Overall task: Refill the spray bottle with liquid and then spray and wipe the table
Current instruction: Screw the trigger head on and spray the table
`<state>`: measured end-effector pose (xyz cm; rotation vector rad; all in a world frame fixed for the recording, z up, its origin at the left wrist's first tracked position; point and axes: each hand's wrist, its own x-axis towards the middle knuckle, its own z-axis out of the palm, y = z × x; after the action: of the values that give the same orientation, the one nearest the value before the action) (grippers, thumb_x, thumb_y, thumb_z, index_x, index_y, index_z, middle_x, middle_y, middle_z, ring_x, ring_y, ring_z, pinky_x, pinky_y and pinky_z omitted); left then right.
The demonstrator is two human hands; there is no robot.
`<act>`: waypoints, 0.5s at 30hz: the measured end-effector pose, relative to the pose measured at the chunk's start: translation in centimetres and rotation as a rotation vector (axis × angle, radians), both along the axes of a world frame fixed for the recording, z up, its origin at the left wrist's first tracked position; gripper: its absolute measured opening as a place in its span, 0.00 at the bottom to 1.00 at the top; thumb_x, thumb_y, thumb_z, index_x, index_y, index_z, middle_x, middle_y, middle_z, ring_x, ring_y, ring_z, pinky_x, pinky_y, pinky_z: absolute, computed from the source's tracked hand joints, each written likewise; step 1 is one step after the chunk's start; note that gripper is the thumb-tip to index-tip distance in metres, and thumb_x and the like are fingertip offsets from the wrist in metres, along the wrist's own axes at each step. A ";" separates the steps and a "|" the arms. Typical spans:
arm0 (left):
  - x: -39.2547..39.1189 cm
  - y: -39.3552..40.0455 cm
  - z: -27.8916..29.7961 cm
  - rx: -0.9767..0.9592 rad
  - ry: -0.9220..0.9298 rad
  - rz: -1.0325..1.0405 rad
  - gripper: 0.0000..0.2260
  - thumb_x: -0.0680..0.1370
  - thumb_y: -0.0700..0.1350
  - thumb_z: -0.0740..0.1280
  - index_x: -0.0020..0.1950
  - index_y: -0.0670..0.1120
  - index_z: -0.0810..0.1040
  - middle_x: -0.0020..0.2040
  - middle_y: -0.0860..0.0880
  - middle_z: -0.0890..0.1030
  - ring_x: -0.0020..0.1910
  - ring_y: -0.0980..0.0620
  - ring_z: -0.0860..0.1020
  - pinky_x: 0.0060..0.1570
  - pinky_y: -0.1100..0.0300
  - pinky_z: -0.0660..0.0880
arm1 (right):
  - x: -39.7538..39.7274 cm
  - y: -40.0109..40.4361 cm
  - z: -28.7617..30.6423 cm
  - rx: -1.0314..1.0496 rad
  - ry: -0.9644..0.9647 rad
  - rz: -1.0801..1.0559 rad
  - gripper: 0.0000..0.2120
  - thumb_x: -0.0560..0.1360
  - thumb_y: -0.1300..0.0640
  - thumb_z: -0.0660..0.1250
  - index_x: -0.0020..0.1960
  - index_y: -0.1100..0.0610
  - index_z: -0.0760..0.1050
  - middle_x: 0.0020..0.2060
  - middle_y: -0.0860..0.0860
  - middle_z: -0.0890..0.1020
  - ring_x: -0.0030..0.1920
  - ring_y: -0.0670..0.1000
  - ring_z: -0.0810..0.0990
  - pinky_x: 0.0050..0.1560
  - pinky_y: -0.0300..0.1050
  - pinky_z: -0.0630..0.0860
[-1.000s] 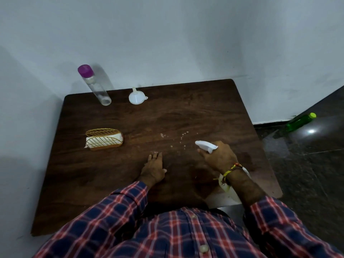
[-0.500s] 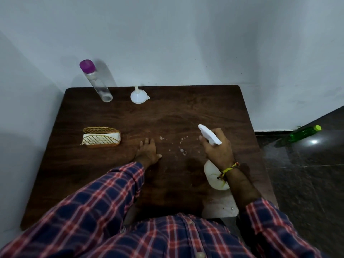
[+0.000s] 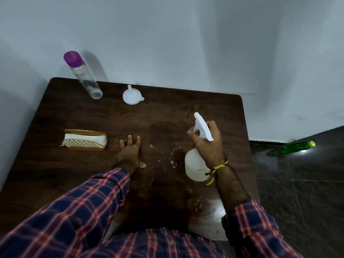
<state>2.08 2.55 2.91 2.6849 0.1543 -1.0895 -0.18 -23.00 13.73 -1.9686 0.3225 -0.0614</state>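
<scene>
Right hand (image 3: 208, 146) wraps the neck of the white spray bottle (image 3: 194, 167), fingers (image 3: 191, 133) curled at the trigger, nozzle aimed away over the dark wood surface (image 3: 167, 116). Bottle hangs above the right-centre, droplets (image 3: 173, 161) just beside it. Left hand (image 3: 130, 151) lies flat and spread, holding nothing. Likely stiff plastic, light to moderate once filled, slippery if wet; neck grip under the head suits. Tissue holder (image 3: 84, 140) sits near the left hand.

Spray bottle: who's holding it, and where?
The right hand holds the spray bottle by its neck, under the white trigger head. The left hand lies flat on the table, holding nothing.
</scene>
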 end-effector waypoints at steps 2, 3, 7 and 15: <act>0.5 0.0 0.2 0.001 0.042 -0.003 0.57 0.66 0.49 0.80 0.79 0.55 0.40 0.79 0.46 0.36 0.77 0.34 0.40 0.72 0.36 0.58 | 2.3 -0.1 0.0 0.084 -0.016 0.001 0.13 0.70 0.59 0.78 0.45 0.64 0.76 0.37 0.62 0.80 0.36 0.55 0.80 0.36 0.54 0.78; 0.7 -0.1 0.3 0.002 0.058 -0.008 0.57 0.66 0.48 0.80 0.79 0.55 0.39 0.79 0.45 0.36 0.77 0.34 0.40 0.72 0.36 0.58 | 3.6 -0.2 -0.1 0.128 -0.012 -0.013 0.13 0.69 0.60 0.79 0.44 0.66 0.78 0.36 0.64 0.80 0.35 0.54 0.79 0.35 0.52 0.77; 1.4 -0.4 0.4 0.029 0.091 -0.013 0.59 0.65 0.49 0.80 0.79 0.55 0.38 0.79 0.45 0.36 0.76 0.32 0.39 0.72 0.36 0.58 | 10.1 -0.6 -1.3 0.301 0.045 -0.074 0.17 0.65 0.60 0.82 0.48 0.68 0.83 0.45 0.68 0.85 0.42 0.55 0.83 0.43 0.48 0.78; 1.6 0.1 -0.3 0.031 0.107 -0.029 0.61 0.63 0.49 0.81 0.79 0.55 0.38 0.79 0.45 0.35 0.76 0.30 0.39 0.71 0.35 0.60 | 20.6 -1.2 -1.8 0.219 0.064 0.160 0.17 0.65 0.61 0.81 0.51 0.66 0.84 0.47 0.63 0.86 0.43 0.47 0.81 0.44 0.39 0.74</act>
<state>3.70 2.62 2.57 2.6648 0.1532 -1.2506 20.44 -24.19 11.90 -1.7744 0.2031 0.1357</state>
